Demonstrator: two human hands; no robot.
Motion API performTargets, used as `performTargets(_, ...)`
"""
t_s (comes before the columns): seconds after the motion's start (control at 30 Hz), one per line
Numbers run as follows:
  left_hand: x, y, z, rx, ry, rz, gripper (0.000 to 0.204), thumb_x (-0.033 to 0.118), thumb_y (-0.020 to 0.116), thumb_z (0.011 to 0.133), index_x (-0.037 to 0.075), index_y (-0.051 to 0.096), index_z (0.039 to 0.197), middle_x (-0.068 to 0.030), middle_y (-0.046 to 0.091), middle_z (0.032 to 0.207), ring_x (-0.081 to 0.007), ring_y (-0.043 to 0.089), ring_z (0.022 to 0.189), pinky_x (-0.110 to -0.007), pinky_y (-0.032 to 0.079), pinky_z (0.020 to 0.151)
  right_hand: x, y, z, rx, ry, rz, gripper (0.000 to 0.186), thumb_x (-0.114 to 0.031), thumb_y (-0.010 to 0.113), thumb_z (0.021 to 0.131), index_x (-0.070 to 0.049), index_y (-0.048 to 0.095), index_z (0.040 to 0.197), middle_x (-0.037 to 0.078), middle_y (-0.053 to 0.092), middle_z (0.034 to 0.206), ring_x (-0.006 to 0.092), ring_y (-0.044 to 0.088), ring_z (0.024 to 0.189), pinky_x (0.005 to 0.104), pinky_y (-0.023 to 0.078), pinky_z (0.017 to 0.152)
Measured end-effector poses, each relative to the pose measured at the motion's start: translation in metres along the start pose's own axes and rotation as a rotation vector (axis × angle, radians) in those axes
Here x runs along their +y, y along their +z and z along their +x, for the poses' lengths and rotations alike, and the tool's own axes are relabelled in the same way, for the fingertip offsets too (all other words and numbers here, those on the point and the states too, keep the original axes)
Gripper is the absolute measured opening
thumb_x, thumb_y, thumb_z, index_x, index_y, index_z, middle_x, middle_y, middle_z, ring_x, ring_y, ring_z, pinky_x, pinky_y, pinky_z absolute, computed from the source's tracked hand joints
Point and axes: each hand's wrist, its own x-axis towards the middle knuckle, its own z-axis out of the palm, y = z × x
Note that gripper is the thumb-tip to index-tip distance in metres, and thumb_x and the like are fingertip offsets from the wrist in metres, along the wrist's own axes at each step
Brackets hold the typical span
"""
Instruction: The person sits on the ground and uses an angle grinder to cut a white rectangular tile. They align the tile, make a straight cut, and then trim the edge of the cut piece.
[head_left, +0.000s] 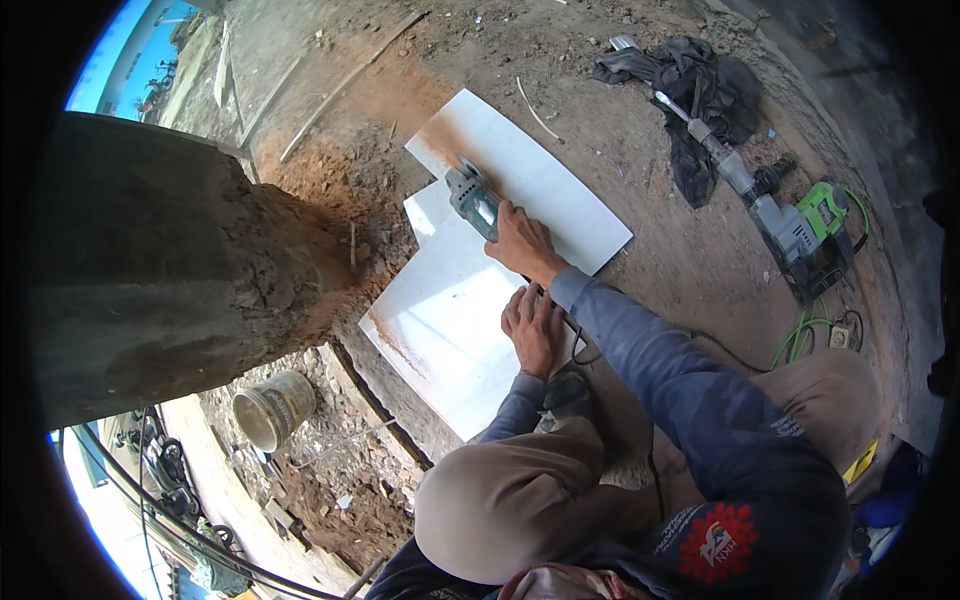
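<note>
My right hand point(525, 240) is closed around a grey-green angle grinder point(472, 203), whose disc end rests on the upper white tile point(585, 210) amid a streak of reddish dust. My left hand point(530, 325) lies on the right edge of the lower white tile point(435, 365), fingers apart and slightly bent, just below the right hand. A black cord point(577, 345) runs beside it. A smaller white piece point(425, 212) shows at the left between the tiles. Reddish dust also marks the lower tile's left edge.
A large concrete column point(160, 270) with a broken, dusty base stands left. A bucket point(270, 410) sits on rubble below it. At right lie a green-and-grey demolition hammer point(805, 230), dark cloth point(725, 90) and green cable point(805, 335). My bent knees frame the work.
</note>
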Motion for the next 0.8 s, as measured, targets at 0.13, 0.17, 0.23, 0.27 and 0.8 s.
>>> performTargets(0.13, 0.003, -0.003, 0.001, -0.004, -0.007, -0.008, 0.034, 0.025, 0.078, 0.094, 0.014, 0.075, 0.126, -0.0067, 0.059, 0.154, -0.0336, 0.047, 0.146, -0.053, 0.030, 0.121, -0.006, 0.003, 0.015, 0.008, -0.018, 0.030, 0.066, -0.024, 0.077, 0.085, 0.010, 0.046, 0.131, 0.037, 0.066, 0.120, 0.0546, 0.070, 0.107, 0.0591, 0.058, 0.095)
performTargets(0.17, 0.003, -0.003, 0.002, -0.022, -0.018, 0.000, 0.034, 0.025, 0.078, 0.094, 0.013, 0.076, 0.125, -0.0065, 0.058, 0.154, -0.0336, 0.047, 0.146, -0.053, 0.030, 0.121, -0.008, 0.004, 0.020, 0.004, -0.012, 0.034, 0.065, -0.024, 0.077, 0.085, 0.010, 0.046, 0.131, 0.038, 0.066, 0.120, 0.0548, 0.070, 0.107, 0.0593, 0.058, 0.095)
performTargets(0.23, 0.003, -0.004, 0.002, -0.001, -0.008, -0.022, 0.032, 0.024, 0.078, 0.093, 0.013, 0.076, 0.124, -0.0062, 0.059, 0.154, -0.0336, 0.047, 0.146, -0.053, 0.030, 0.121, -0.011, 0.006, 0.029, 0.010, -0.018, 0.046, 0.065, -0.024, 0.077, 0.085, 0.010, 0.046, 0.131, 0.038, 0.066, 0.120, 0.0552, 0.070, 0.107, 0.0596, 0.058, 0.095)
performTargets(0.27, 0.003, -0.004, 0.002, 0.000, -0.007, -0.028, 0.032, 0.024, 0.078, 0.093, 0.013, 0.076, 0.123, -0.0061, 0.059, 0.154, -0.0335, 0.047, 0.146, -0.053, 0.030, 0.121, -0.012, 0.007, 0.033, 0.022, -0.029, 0.053, 0.065, -0.023, 0.077, 0.085, 0.010, 0.046, 0.131, 0.038, 0.067, 0.120, 0.0553, 0.070, 0.107, 0.0598, 0.057, 0.095)
performTargets(0.8, 0.000, -0.003, 0.004, -0.016, -0.019, 0.004, 0.033, 0.019, 0.078, 0.089, 0.014, 0.076, 0.122, -0.0053, 0.059, 0.154, -0.0318, 0.047, 0.147, -0.052, 0.030, 0.122, -0.042, 0.019, 0.098, 0.016, -0.042, 0.048, 0.070, -0.025, 0.077, 0.086, 0.011, 0.045, 0.137, 0.036, 0.065, 0.128, 0.0518, 0.065, 0.119, 0.0577, 0.055, 0.102)
